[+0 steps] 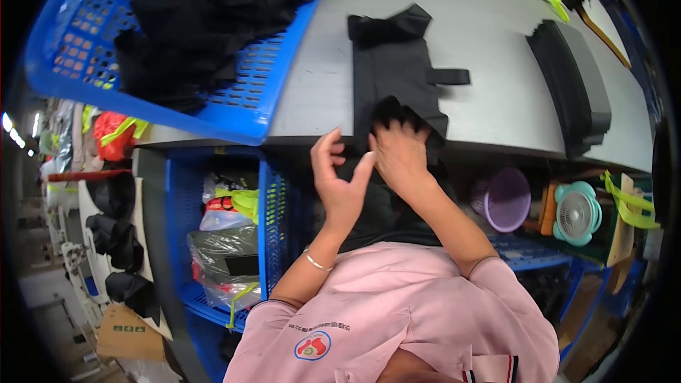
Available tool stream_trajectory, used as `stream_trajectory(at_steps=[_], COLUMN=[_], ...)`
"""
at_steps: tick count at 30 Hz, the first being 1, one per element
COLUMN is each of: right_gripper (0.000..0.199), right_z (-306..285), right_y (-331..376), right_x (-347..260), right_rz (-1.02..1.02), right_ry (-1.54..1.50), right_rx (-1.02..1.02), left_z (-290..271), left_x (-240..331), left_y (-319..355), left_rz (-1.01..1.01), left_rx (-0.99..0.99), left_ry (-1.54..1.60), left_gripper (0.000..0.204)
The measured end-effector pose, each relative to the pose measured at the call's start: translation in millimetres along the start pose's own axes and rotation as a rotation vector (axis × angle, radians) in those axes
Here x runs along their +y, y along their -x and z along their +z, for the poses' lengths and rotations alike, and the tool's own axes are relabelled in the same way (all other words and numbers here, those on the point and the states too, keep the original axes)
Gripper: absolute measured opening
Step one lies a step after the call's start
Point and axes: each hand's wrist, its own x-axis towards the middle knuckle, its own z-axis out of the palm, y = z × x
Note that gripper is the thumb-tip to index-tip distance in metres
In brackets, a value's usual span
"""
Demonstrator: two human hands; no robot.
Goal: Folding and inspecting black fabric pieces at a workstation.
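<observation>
A black fabric piece (394, 64) lies flat on the grey table in front of me, its far end folded over and a short strap jutting out on its right side. My right hand (403, 156) is at the near edge, gripping the folded cloth, with its fingertips partly hidden in the fabric. Just left of it, my left hand (342, 177) hovers by the table edge. Its fingers are apart and slightly curled, with nothing in them, and the thumb points toward the right hand.
A blue plastic basket (163, 117) heaped with black fabric (206, 28) stands at the table's left. On the right lies a stack of black folded pieces (571, 85). Below the table are a blue crate (266, 241) of wrapped items, a purple basket (507, 202) and a small turquoise fan (578, 214).
</observation>
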Motion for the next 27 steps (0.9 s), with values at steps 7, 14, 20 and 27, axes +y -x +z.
stream_trajectory(at_steps=[7, 14, 20, 27], right_gripper=[0.048, 0.057, 0.049, 0.040], right_z=[25, 47, 45, 6], right_y=[16, 13, 13, 12], right_x=[6, 17, 21, 2], right_rz=[-0.016, -0.070, -0.231, -0.030], right_ry=[0.175, -0.007, 0.239, 0.097], right_rx=[0.071, 0.105, 0.248, -0.099], left_z=[30, 36, 55, 28], left_x=[35, 46, 15, 41], left_y=[-51, -68, -85, -101], left_rz=[0.476, 0.759, 0.863, 1.059], left_rx=[-0.143, -0.258, -0.484, -0.530], left_ry=[-0.178, -0.266, -0.357, -0.273], left_gripper=[0.036, 0.035, 0.008, 0.010])
